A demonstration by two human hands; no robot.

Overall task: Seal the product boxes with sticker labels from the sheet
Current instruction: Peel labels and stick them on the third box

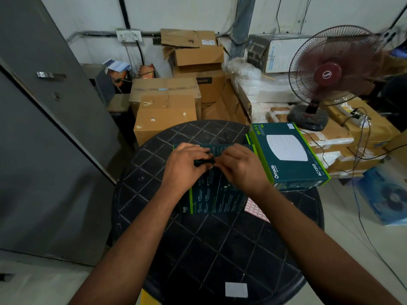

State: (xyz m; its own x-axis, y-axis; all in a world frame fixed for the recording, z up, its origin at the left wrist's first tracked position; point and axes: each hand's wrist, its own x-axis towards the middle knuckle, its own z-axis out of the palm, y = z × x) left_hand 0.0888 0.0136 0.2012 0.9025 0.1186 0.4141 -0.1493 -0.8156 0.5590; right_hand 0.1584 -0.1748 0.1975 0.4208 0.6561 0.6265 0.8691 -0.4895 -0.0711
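- product box (pixel 217 194) lies printed back up mid tabletop (pixel 198 249), under both hands
- left hand (pixel 184 167) and right hand (pixel 243 167) meet at the box's far edge, fingers (pixel 206 155) pinched on the dark flap there; whether a sticker sits between them I can't tell
- box looks like light, stiff card: judge it safest pinned flat by its edges, since panels may dent
- sticker sheet (pixel 256 209) just right of the box, partly under the right forearm: thin, floppy
- count: two boxes visible, second box (pixel 288 154) right of the first, possibly atop another; one sheet
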